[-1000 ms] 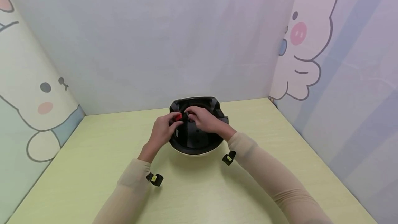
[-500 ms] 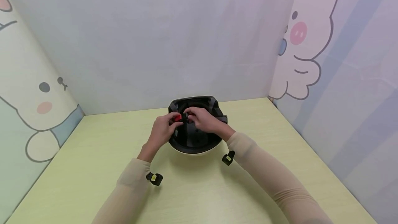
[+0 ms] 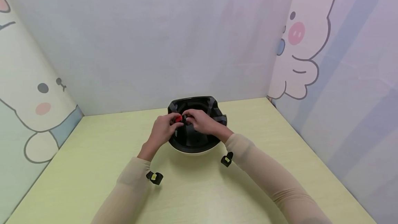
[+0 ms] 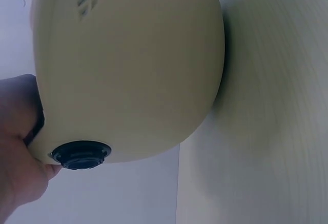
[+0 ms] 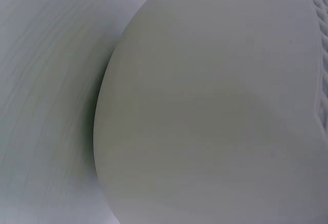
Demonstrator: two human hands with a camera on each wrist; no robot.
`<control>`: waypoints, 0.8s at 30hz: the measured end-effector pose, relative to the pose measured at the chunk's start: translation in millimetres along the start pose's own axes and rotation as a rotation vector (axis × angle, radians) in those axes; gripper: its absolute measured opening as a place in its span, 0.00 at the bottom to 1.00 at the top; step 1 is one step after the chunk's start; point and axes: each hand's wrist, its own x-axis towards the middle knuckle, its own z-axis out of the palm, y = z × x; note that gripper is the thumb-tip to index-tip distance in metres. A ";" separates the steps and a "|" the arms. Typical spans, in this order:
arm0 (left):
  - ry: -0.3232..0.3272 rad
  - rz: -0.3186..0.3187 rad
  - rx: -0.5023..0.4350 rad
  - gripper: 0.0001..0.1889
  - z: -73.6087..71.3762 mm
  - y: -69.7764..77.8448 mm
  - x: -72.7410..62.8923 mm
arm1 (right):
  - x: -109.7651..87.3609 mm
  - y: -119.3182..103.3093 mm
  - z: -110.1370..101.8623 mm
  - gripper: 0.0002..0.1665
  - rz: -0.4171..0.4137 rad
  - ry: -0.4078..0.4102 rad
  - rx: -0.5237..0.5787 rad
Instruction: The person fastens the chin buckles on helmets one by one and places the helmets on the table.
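1. A white cartoon figure [image 3: 31,75] with a pink cheek covers the left wall.
2. A small black camera [image 3: 154,178] with a yellow mark sits by the left sleeve's cuff.
3. Of the two hands, the left hand [image 3: 162,127] is nearly closed, thumb and fingers pinching a red buckle piece [image 3: 178,119] above the helmet's left side.
4. The helmet [image 3: 194,142] rests upside down on the worktop [image 3: 192,189], near the back wall, its black inside facing up. The left wrist view shows its cream shell with slots and a round black fitting [image 4: 82,155] near the rim.
5. The right hand [image 3: 202,121] has thumb and fingers bent in a pinch on a dark buckle piece [image 3: 185,119], close against the red one; whether they are joined I cannot tell.
6. Grey straps [image 3: 219,119] lie at the helmet's right rim.
7. Another black camera [image 3: 227,159] hangs by the right cuff.
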 end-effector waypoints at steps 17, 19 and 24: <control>0.005 0.051 -0.052 0.19 1.1 -0.5 2.6 | -8.2 8.6 -11.7 0.18 -0.051 -0.010 -0.087; 0.005 0.056 -0.060 0.19 1.2 -1.3 2.6 | -8.3 8.7 -13.1 0.18 -0.052 -0.005 -0.106; -0.003 0.064 -0.107 0.19 1.1 -3.8 1.3 | -10.4 8.7 -16.3 0.18 -0.031 0.000 -0.138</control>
